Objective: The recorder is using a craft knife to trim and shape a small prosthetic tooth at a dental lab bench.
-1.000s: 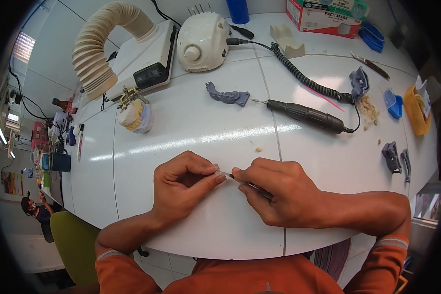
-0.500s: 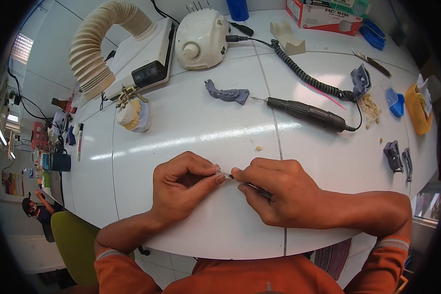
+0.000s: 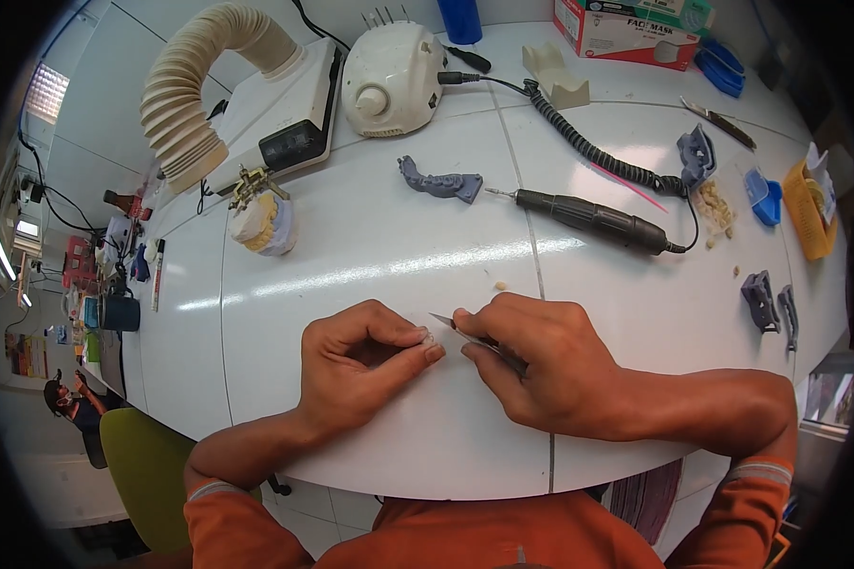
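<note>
My left hand (image 3: 361,365) pinches a tiny pale, translucent piece (image 3: 429,339) between thumb and index finger. My right hand (image 3: 550,360) grips a slim metal knife (image 3: 447,321), its pointed blade angled up-left, just apart from the piece. A small cream fragment (image 3: 500,285) lies beyond my hands. Higher up are a grey-purple dental model (image 3: 441,185) and a black rotary handpiece (image 3: 588,220) on a coiled cord, with a plaster model on a brass articulator (image 3: 261,223) to the left.
A white drill control unit (image 3: 389,81) and ribbed suction hose (image 3: 194,81) stand behind. On the right are a yellow basket (image 3: 807,218), blue tray (image 3: 761,199), grey-purple pieces (image 3: 759,303) and cream bits (image 3: 712,213). A co-worker (image 3: 76,408) sits far left near a green chair (image 3: 138,474).
The knife blade has lifted up and away from the piece in my left hand. My right hand has shifted slightly upward and my left hand slightly down and right.
</note>
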Action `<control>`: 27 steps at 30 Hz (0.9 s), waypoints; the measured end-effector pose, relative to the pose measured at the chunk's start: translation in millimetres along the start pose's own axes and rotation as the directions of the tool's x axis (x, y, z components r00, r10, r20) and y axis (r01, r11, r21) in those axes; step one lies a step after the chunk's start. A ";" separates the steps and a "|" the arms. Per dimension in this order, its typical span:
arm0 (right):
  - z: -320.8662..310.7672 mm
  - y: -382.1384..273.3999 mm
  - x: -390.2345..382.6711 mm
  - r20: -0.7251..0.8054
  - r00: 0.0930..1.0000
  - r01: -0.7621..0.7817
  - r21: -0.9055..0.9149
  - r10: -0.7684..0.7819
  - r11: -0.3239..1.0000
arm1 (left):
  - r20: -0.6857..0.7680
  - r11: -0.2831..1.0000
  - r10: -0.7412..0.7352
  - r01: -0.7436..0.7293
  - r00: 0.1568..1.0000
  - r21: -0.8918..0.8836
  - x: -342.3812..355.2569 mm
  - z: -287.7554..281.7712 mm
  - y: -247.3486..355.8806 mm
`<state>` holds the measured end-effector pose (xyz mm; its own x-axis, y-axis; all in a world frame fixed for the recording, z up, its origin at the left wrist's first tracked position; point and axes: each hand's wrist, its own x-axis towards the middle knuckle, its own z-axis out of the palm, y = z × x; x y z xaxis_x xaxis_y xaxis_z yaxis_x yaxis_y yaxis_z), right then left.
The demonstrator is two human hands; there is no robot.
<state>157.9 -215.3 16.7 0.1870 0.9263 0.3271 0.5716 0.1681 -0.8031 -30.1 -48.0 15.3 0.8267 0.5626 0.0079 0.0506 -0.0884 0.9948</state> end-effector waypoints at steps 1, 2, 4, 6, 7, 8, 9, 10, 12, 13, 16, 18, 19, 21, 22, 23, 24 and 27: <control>-0.4 2.1 2.5 -0.032 0.999 0.014 0.017 -0.014 1.000 | 0.036 0.999 0.018 -0.019 0.999 0.038 -1.7 0.3 1.4; -0.5 2.7 3.6 -0.064 0.998 0.029 0.033 -0.027 0.999 | 0.072 0.996 0.034 -0.039 0.997 0.074 -3.3 0.5 2.2; -2.7 -1.0 1.0 -0.062 0.998 0.021 0.054 -0.017 0.998 | 0.036 0.999 0.016 -0.018 0.999 0.039 -2.0 1.1 1.6; -5.5 -2.5 0.2 -0.061 0.998 0.017 0.075 -0.013 0.997 | -0.001 1.000 0.002 -0.002 1.000 0.004 0.3 0.3 0.9; -6.4 -2.6 -0.2 -0.038 0.999 -0.002 0.092 0.006 0.996 | 0.003 1.000 0.001 -0.001 1.000 -0.003 0.8 -0.2 0.5; -7.3 -3.1 -1.2 -0.014 1.000 -0.025 0.109 0.026 0.994 | 0.007 1.000 -0.001 0.001 1.000 -0.011 0.5 -0.1 0.3; -8.2 -3.5 -1.2 -0.012 1.000 -0.025 0.109 0.026 0.994 | 0.006 1.000 -0.002 0.002 1.000 -0.012 0.2 0.1 0.0; -9.3 -3.5 -0.7 -0.001 1.000 -0.031 0.105 0.031 0.994 | 0.005 1.000 0.006 -0.006 1.000 -0.014 -0.1 0.3 -0.5; -10.4 -3.3 -0.3 0.011 0.999 -0.039 0.102 0.038 0.994 | 0.004 1.000 0.012 -0.012 1.000 -0.018 -0.2 0.6 -0.7; -10.6 -3.1 -0.3 0.011 0.999 -0.036 0.103 0.035 0.994 | 0.003 1.000 0.009 -0.009 1.000 -0.016 -0.1 0.8 -0.2; -10.7 -3.1 1.0 0.015 0.999 -0.035 0.101 0.034 0.994 | 0.003 1.000 0.003 -0.003 1.000 -0.010 0.7 0.0 1.3; -10.8 -2.3 2.4 0.019 0.999 -0.041 0.096 0.040 0.994 | 0.006 1.000 0.000 0.000 1.000 -0.010 1.9 -0.7 0.8; -10.9 -1.7 3.5 0.016 0.999 -0.036 0.096 0.034 0.995 | 0.011 1.000 0.007 -0.007 1.000 -0.015 2.9 -1.4 0.5; -10.7 -1.2 3.5 0.014 0.999 -0.030 0.096 0.029 0.995 | 0.015 1.000 0.013 -0.012 1.000 -0.019 2.9 -2.0 0.0; -10.9 -1.4 3.6 0.012 1.000 -0.029 0.101 0.028 0.994 | 0.017 1.000 0.018 -0.018 1.000 -0.016 3.2 -2.3 0.4; -11.2 -2.0 2.4 0.011 1.000 -0.027 0.108 0.026 0.994 | 0.018 1.000 0.022 -0.022 1.000 -0.013 1.9 -1.6 1.1; -11.9 -3.3 1.3 0.010 1.000 -0.024 0.109 0.023 0.994 | 0.017 1.000 0.024 -0.024 1.000 -0.010 0.6 -0.8 2.6; -11.0 -1.6 2.6 0.025 0.998 -0.052 0.109 0.050 0.993 | 0.023 1.000 0.012 -0.012 1.000 -0.011 2.2 -2.2 -1.2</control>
<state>166.2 -216.9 24.3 0.1951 0.9416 0.2743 0.4703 0.1556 -0.8687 -29.6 -44.9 14.3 0.8399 0.5424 0.0176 0.0349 -0.0864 0.9957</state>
